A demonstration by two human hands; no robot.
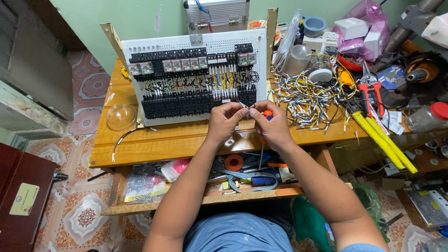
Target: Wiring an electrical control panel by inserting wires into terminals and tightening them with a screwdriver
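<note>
Two hands are seen above the worktop (154, 144). A thin wire (243, 105) is pinched between the fingertips of the left hand (225, 122) and the right hand (270, 125), just before one perforated panel (196, 77). One orange-handled screwdriver (266, 115) is gripped in the right hand. One clear dome (121, 116) lies left, where bare wood is left; the right edge is crowded by a wire pile (305, 100).

Pale green wall (140, 16), patterned floor tiles (86, 214), wooden workbench (154, 144), dark red cabinet (21, 196)

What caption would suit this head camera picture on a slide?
Both hands, left hand and right hand, pinch a short wire before a white wiring board on a wooden table.
</note>
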